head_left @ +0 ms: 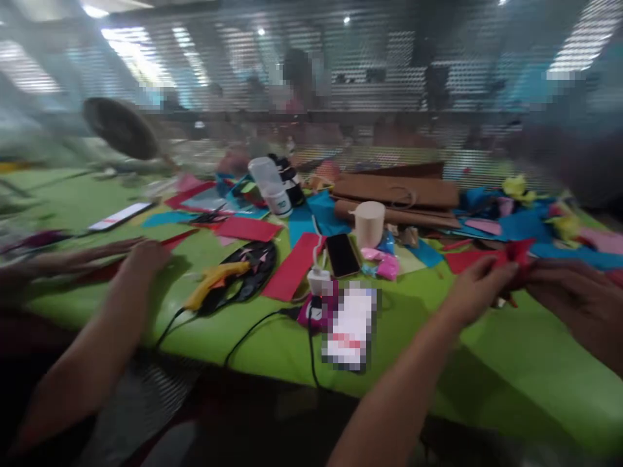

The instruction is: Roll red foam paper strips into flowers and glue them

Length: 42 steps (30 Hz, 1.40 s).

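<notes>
Toward the right side, my left hand (479, 288) pinches a folded piece of red craft sheet (520, 256); whether it is felt or paper I cannot tell. My right hand (574, 295) meets it from the other side, fingers closed at the same red piece and partly blurred. Both hands are just above the green tabletop (418, 350). Behind them lie a flat red sheet (462, 261) and blue scraps (523, 227). Left of my hands is a pink plastic packet (382, 264), below a cream cup-like roll (370, 224).
At left, a co-worker's hands (150, 256) rest around red material. A yellow glue gun (214, 285) lies on a black disc (257, 259). Cords run from a purple power adapter (316, 311) over the near edge. Phones (343, 255), a clear bottle (270, 185) and brown rolls (394, 188) stand or lie mid-table.
</notes>
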{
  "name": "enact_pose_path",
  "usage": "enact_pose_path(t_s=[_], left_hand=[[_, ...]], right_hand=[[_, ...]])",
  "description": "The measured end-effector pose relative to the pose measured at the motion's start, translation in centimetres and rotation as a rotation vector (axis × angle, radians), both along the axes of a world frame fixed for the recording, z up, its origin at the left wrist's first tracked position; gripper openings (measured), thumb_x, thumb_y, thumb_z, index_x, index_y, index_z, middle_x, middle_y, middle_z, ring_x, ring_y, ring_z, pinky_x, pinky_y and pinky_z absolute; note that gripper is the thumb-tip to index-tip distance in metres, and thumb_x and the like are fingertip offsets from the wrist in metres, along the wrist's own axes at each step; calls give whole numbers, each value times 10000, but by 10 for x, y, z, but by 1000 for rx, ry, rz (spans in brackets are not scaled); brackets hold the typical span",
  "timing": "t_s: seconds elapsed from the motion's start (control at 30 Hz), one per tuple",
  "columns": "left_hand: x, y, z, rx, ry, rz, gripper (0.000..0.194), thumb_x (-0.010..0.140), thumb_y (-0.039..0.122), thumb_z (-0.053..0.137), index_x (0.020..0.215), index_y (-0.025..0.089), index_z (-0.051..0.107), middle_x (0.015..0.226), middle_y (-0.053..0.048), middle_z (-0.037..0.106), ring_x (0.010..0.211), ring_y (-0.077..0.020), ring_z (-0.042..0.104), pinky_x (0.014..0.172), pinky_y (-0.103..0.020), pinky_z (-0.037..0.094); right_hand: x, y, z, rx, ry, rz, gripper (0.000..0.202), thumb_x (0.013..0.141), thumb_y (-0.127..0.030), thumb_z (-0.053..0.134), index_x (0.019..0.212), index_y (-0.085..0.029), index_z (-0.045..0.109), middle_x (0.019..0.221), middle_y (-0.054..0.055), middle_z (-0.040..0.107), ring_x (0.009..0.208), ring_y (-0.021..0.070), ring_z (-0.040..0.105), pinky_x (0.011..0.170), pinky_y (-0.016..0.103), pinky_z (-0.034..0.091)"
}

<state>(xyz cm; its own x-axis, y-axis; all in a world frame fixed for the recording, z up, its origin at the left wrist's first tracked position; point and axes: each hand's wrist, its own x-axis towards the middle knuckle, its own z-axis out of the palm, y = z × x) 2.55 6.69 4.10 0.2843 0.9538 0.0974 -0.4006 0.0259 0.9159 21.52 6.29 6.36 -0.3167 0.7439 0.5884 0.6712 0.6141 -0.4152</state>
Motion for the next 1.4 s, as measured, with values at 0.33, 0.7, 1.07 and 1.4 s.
enact_pose_path(t_s=[0.33, 0.7, 1.07, 1.4], left_hand=[[-8, -7, 6, 160, -42, -177, 577, 898, 723, 627, 1114, 189, 592, 810, 12, 589, 663, -102, 544, 584, -232, 396], [-10, -8, 8, 157, -67, -198, 551, 892, 674, 686, 1129, 189, 579, 807, 15, 606, 655, -96, 548, 591, -233, 412], [-14, -7, 8, 122, -45, -246, 590, 884, 734, 645, 1109, 190, 611, 807, 10, 604, 695, -113, 565, 620, -239, 410], [-12, -9, 10, 197, -46, -229, 572, 898, 688, 661, 1181, 197, 587, 853, 16, 566, 670, -93, 500, 640, -247, 417]], right_hand=[[-13, -29, 34, 70, -43, 9, 116, 941, -364, 726, 984, -276, 789, 1132, 75, 735, 1117, 247, 708, 1058, 403, 532], [-12, -35, 43, 34, 15, -23, 134, 970, -344, 695, 1050, -253, 751, 1125, 79, 719, 1095, 230, 688, 1027, 390, 542], [-10, -30, 41, 50, -73, 97, 82, 988, -297, 678, 1008, -298, 758, 1101, 43, 674, 1058, 224, 669, 945, 342, 537], [-11, -34, 49, 149, -8, -5, 112, 969, -316, 704, 1080, -311, 721, 1112, 41, 690, 1033, 242, 678, 915, 388, 544]])
